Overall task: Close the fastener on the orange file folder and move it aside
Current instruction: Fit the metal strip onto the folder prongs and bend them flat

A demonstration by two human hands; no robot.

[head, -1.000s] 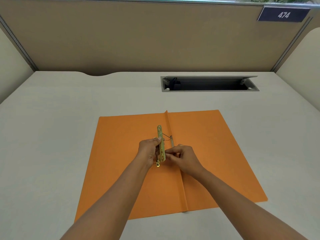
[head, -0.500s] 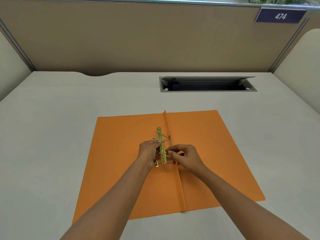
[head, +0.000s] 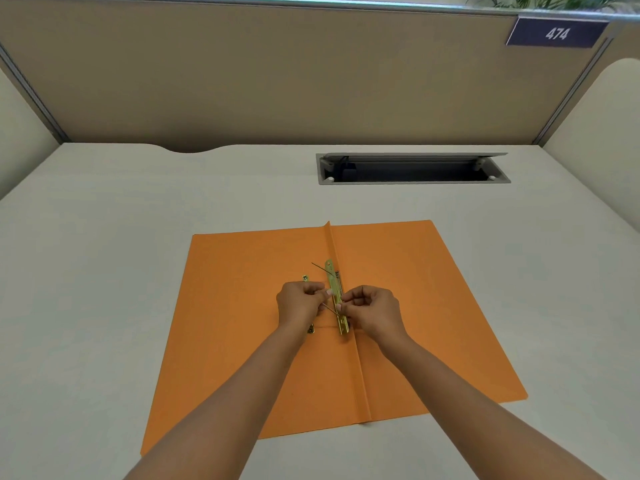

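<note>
An orange file folder [head: 415,289] lies open and flat on the desk, spine running away from me. A brass fastener bar [head: 335,296] lies along the spine's left side, with two thin metal prongs sticking out to the left. A second brass strip [head: 306,279] shows partly from under my left hand. My left hand [head: 299,308] rests on the left leaf with its fingertips pinched at the bar. My right hand [head: 372,311] pinches the lower prong and bar from the right. The bar's middle is hidden by my fingers.
The pale desk [head: 104,271] extends around the folder. An open cable slot [head: 412,169] sits in the desk behind the folder. Beige partition walls [head: 277,81] enclose the back and sides, with a "474" sign [head: 556,32] at top right.
The brass bar has been laid down flat beside the spine. My left hand has shifted left onto the second strip, and the prongs now point left.
</note>
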